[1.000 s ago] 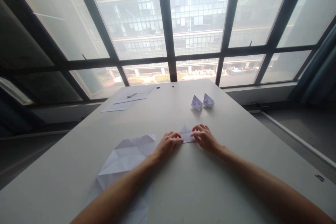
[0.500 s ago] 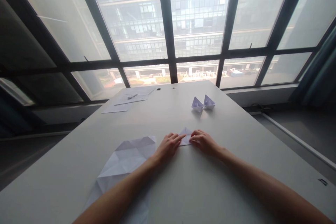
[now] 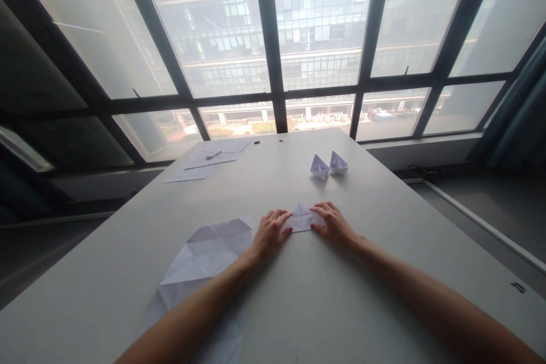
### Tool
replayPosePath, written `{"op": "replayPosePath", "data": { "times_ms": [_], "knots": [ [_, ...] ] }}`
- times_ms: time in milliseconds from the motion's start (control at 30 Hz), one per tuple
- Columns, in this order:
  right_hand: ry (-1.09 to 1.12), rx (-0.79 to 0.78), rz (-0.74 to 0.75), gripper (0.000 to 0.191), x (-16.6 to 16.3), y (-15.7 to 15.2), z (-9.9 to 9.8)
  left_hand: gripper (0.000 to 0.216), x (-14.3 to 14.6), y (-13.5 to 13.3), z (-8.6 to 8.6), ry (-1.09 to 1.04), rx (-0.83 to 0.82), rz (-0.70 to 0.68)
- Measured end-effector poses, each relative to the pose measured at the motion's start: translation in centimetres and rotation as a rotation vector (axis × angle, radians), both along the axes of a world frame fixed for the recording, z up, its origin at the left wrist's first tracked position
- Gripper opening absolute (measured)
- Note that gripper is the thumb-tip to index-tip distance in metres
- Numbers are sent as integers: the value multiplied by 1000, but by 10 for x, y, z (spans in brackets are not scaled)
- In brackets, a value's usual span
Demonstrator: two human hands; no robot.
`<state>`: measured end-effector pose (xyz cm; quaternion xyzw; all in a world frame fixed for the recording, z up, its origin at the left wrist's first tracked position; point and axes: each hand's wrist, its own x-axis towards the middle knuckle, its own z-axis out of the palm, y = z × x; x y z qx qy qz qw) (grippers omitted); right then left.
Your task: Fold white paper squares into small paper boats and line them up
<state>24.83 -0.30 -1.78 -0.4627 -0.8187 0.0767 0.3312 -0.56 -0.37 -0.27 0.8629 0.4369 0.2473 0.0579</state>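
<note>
White folded paper piece (image 3: 302, 219) at frame centre on the tabletop (image 3: 341, 296), pressed flat between left hand (image 3: 269, 233) and right hand (image 3: 335, 222); grips released, fingers spread, forearms stretched forward. Two paper boats (image 3: 328, 165) just above.

An office: long grey table (image 3: 384, 273) beneath tall windows (image 3: 222, 40) facing office blocks.

A single head-worn camera looks forward and down along a grey table (image 3: 324, 296) toward large windows (image 3: 222, 40) filling the upper frame.
</note>
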Motion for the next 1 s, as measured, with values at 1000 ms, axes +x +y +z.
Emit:
{"op": "replayPosePath", "data": {
  "times_ms": [1000],
  "knots": [
    [207, -105, -100, 78, -4, 1, -6, 55, -2, 3, 0, -366, -144, -58]
  ]
}}
